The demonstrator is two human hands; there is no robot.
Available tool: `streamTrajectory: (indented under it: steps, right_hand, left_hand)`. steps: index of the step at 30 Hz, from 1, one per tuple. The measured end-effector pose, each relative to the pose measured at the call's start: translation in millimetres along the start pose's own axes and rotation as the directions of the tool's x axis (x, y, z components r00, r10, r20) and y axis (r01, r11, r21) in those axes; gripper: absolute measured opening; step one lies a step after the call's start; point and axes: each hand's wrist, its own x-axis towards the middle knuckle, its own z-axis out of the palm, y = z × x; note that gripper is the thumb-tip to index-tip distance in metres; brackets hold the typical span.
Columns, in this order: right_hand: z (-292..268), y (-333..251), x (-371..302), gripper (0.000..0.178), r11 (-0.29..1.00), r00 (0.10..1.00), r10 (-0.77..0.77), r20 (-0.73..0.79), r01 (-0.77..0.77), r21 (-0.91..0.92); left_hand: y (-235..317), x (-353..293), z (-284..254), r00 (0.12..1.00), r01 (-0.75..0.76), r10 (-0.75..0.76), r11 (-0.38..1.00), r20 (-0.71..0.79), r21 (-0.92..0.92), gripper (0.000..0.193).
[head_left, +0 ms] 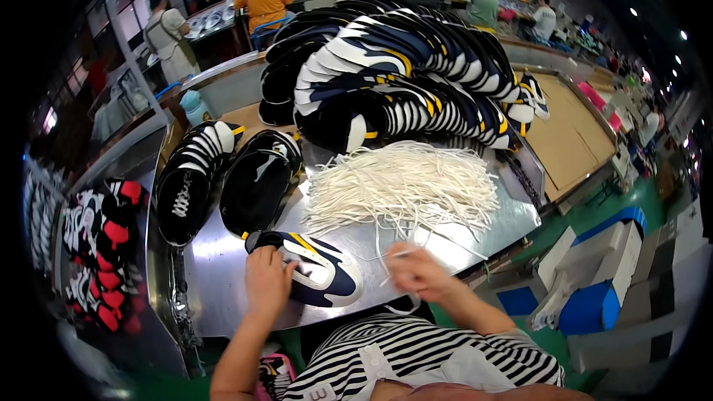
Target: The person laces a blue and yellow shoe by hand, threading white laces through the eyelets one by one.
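a navy, white and yellow upper (334,276) lies on the worktop (208,282), toe rightward. dark stacks (189,189) stand behind it at left, a heap of laces (401,186) farther right. left fingers (285,275) rest on the upper, their grip unclear from here; right fingers (402,273) are closed on a white lace (415,301).
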Motion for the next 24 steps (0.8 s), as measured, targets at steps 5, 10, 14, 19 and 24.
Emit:
streamTrajectory:
  steps: [5,10,14,19,24]
  right_hand:
    - [-2.8,63.5,41.4,0.013,0.883,0.948,-0.124,-0.292,-0.028,-0.468]
    - [-8.4,58.0,80.8,0.015,0.823,0.903,-0.228,-0.363,-0.021,-0.568]
    - [-23.7,61.8,84.8,0.012,0.87,0.873,-0.288,-0.393,0.068,-0.489]
    - [3.7,45.3,77.2,0.015,0.97,0.921,-0.143,-0.362,0.057,-0.238]
    - [7.0,46.0,70.2,0.015,0.956,0.943,-0.098,-0.318,-0.001,-0.295]
  left_hand:
    - [-10.4,24.2,17.9,0.803,0.211,-0.116,0.973,0.585,-0.097,0.046]
    - [-13.6,22.9,19.9,0.343,0.932,-0.08,0.152,0.936,-0.328,0.063]
    - [14.9,24.1,27.1,0.488,0.862,0.029,-0.171,0.873,-0.476,0.067]
    - [27.1,4.1,47.4,0.695,0.608,-0.087,-0.458,0.714,-0.648,0.04]
    - [48.2,-4.1,28.4,0.736,0.466,-0.377,-0.321,0.562,-0.825,0.04]
